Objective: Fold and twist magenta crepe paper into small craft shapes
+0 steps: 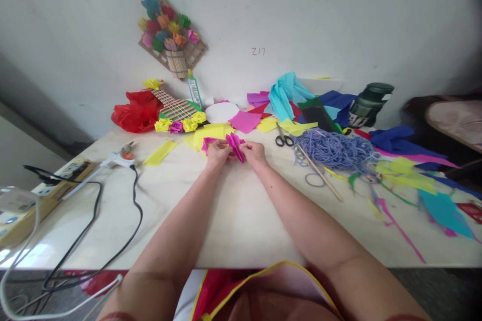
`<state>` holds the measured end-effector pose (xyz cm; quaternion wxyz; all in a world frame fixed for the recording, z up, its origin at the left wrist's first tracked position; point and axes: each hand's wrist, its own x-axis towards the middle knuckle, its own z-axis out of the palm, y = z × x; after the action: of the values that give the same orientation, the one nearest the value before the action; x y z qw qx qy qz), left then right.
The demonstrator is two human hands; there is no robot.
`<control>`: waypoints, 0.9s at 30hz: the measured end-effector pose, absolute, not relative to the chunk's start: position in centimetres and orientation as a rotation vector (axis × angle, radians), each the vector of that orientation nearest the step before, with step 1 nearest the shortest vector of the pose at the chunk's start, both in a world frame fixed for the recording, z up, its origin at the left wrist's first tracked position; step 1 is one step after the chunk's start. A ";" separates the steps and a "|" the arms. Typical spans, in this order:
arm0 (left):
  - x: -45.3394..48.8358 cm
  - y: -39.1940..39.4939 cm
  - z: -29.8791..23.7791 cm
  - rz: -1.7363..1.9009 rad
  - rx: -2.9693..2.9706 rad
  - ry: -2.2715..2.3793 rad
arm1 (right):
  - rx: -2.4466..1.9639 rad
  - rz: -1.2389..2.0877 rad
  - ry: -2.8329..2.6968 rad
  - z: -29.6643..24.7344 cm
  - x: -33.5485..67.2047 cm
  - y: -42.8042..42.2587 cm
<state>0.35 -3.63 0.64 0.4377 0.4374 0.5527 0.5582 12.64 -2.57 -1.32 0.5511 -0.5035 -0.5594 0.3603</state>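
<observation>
Both my hands work a magenta folded paper flower [234,144] near the middle of the pale table [233,220]. My left hand [217,153] pinches its left part, fingers closed on the paper. My right hand [253,152] grips the right part, fingers curled round the folds. The flower fans out between and above my fingers. Yellow paper sheets [205,135] lie just behind it.
Scissors [283,138], a purple yarn pile [333,149] and a wooden stick [320,174] lie to the right among coloured paper scraps. A glue gun [118,158], black cable [124,220] and power strip [56,180] sit left. A red bag [136,112] and paper-flower crafts stand by the wall.
</observation>
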 end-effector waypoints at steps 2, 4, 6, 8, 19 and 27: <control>0.4 -3.7 0.7 1.378 1.097 1.373 | -1.196 0.849 -1.329 -1.4 12.6 -2.5; 0.4 -3.9 0.8 1.371 1.103 1.367 | -1.175 0.851 -1.334 -1.4 12.6 -2.6; 0.4 -3.9 0.9 1.370 1.108 1.355 | -1.158 0.844 -1.348 -1.3 12.6 -2.6; 0.4 -4.0 0.9 1.377 1.113 1.339 | -1.173 0.814 -1.371 -1.2 12.6 -2.7; 0.5 -3.9 0.7 1.401 1.073 1.251 | -1.245 0.680 -1.440 -0.9 12.5 -2.9; 0.3 -3.8 0.8 1.398 0.954 1.165 | -1.225 0.674 -1.432 -0.9 12.3 -2.9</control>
<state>0.33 -3.76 0.81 0.5169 0.3976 0.4855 0.5823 12.31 -2.93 -0.90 0.5398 -0.5153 -0.6022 0.2836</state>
